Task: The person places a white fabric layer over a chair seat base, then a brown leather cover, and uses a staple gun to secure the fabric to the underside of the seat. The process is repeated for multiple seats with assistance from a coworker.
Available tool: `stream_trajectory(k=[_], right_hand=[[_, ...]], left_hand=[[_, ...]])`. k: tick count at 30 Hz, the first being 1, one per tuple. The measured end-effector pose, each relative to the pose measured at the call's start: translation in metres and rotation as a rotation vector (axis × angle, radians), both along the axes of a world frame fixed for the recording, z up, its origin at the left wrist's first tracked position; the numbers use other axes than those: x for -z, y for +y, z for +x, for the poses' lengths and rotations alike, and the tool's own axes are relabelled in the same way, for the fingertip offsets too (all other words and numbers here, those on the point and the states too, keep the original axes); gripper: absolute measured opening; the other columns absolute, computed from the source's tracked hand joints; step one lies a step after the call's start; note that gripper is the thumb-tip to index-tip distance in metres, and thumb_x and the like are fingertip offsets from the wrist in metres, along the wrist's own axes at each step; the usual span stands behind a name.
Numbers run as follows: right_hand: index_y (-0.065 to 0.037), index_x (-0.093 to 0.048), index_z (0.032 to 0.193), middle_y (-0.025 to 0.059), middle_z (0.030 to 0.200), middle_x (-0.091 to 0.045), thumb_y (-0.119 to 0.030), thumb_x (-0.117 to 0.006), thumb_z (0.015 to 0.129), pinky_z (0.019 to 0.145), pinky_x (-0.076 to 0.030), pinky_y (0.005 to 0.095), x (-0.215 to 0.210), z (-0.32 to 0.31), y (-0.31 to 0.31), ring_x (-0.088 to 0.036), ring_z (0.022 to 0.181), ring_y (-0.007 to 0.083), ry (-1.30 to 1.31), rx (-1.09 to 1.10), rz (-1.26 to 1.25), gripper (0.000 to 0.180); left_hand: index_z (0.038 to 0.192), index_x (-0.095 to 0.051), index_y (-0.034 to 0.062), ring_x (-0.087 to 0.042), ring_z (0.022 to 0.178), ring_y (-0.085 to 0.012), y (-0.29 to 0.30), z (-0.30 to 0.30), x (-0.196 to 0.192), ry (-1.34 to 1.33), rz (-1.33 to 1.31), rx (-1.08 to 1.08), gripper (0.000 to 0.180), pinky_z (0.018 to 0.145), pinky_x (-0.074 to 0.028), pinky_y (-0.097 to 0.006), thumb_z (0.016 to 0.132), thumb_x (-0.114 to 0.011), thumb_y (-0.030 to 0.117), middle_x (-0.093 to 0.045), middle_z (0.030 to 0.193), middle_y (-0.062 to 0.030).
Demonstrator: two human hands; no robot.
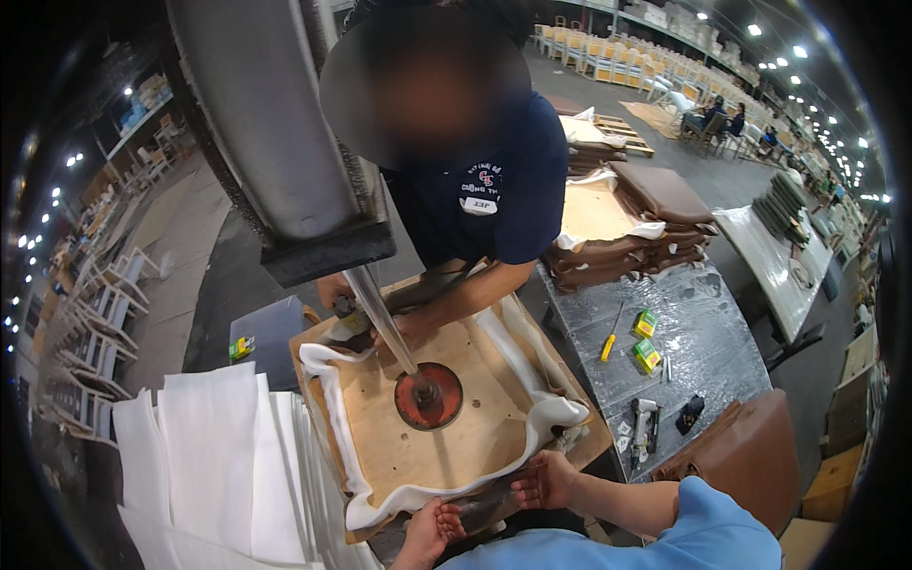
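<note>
Upside down in front of me lies a wooden seat board (380,418), its rim wrapped in white padding (356,484) with a dark brown cover (494,499) below. A round red press plate (432,411) on a metal rod (385,318) bears on the board. My left hand (435,525) is at the near edge, palm up, fingers loosely curled and apart. Farther right along that edge, my right hand (543,482) is palm up, fingers loosely extended. Neither hand visibly grips the cover. Across the board a co-worker's hand (404,332) rests by the far edge; a tool (350,318) is near their other hand.
The press's thick metal column (275,133) hangs overhead at the left. White padding sheets (209,465) stand at left. The right-hand table (698,366) carries a yellow screwdriver (608,344), small green-yellow boxes (646,356), a staple gun (644,427) and stacked brown seats (655,204).
</note>
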State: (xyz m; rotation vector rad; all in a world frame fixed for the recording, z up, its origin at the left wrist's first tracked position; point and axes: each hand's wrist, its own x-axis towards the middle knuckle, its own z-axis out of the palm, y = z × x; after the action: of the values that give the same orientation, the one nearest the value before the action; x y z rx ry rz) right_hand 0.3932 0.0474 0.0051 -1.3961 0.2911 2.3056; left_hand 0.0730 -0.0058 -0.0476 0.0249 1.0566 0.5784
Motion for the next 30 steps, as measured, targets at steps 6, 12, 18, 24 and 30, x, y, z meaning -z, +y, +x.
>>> stream_trajectory(k=[6,12,18,24,30], right_hand=[[0.003,-0.064,0.127,0.0149,0.099,-0.075,-0.054,-0.044,0.113,0.084,-0.064,0.0535,0.006,-0.009,0.025,-0.074,0.081,0.0332,-0.233,-0.339,-0.058,0.062],[0.004,-0.075,0.109,0.0157,0.087,-0.075,-0.051,-0.046,0.114,0.07,-0.065,0.0488,0.006,-0.006,0.047,-0.074,0.071,0.0298,-0.314,-0.681,0.111,0.062],[0.006,-0.076,0.099,0.0164,0.083,-0.076,-0.032,-0.051,0.109,0.062,-0.065,0.0424,0.011,0.005,0.034,-0.075,0.068,0.0283,-0.422,-0.747,0.492,0.046],[0.01,-0.076,0.093,0.0232,0.084,-0.079,-0.035,-0.047,0.112,0.061,-0.065,0.042,0.03,0.009,0.015,-0.078,0.066,0.0311,-0.48,-0.719,0.653,0.057],[0.002,-0.078,0.096,0.0202,0.075,-0.075,-0.043,-0.045,0.114,0.062,-0.061,0.0435,0.033,0.013,0.005,-0.075,0.064,0.0304,-0.651,-0.811,0.86,0.059]], left_hand=[[0.115,-0.072,0.001,-0.074,0.079,-0.0357,0.002,0.032,-0.021,0.053,-0.154,-0.031,0.051,0.087,-0.063,-0.051,0.115,-0.045,0.044,-0.075,0.088,-0.0138],[0.118,-0.069,0.002,-0.075,0.089,-0.0345,0.028,0.114,-0.014,0.034,-0.309,-0.08,0.052,0.085,-0.064,-0.054,0.112,-0.051,0.05,-0.076,0.099,-0.0151],[0.116,-0.067,-0.0007,-0.07,0.07,-0.0309,0.034,0.133,-0.021,0.21,-0.335,-0.038,0.052,0.07,-0.065,-0.049,0.112,-0.05,0.048,-0.068,0.08,-0.0117],[0.089,-0.071,-0.0044,-0.064,0.056,-0.0217,0.013,0.137,-0.007,0.438,0.161,-0.006,0.055,0.056,-0.055,-0.037,0.11,-0.05,0.042,-0.067,0.069,-0.0121],[0.076,-0.07,-0.0027,-0.058,0.047,-0.0191,0.007,0.141,-0.009,0.542,0.269,-0.022,0.061,0.05,-0.046,-0.035,0.109,-0.054,0.046,-0.068,0.066,-0.0126]])
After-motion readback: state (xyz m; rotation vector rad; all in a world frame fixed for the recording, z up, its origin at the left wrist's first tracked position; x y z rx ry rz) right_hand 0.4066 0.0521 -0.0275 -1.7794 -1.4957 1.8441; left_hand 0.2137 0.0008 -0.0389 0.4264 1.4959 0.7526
